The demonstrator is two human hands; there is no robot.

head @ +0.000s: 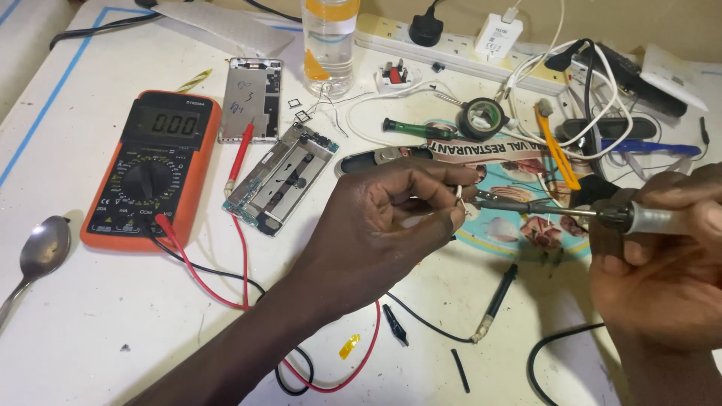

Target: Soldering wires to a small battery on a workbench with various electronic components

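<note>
Soldering a small part over a cluttered white bench

Right hand (662,256) grips the soldering iron (602,216), its tip meeting a small white part (468,212) pinched in the left hand (376,225); beyond lie an orange multimeter (150,169) and an opened phone (278,179).

- The left hand (383,218) pinches a small white part (468,211) at its fingertips.
- At its 3 o'clock, the right hand (662,263) grips a soldering iron (602,214), tip pointing towards the part.
- At 9 o'clock lies an orange multimeter (150,169) with red and black leads.
- An opened phone frame (278,180) lies at 10 o'clock.
- A steel spoon (37,256) lies beyond the multimeter.
</note>
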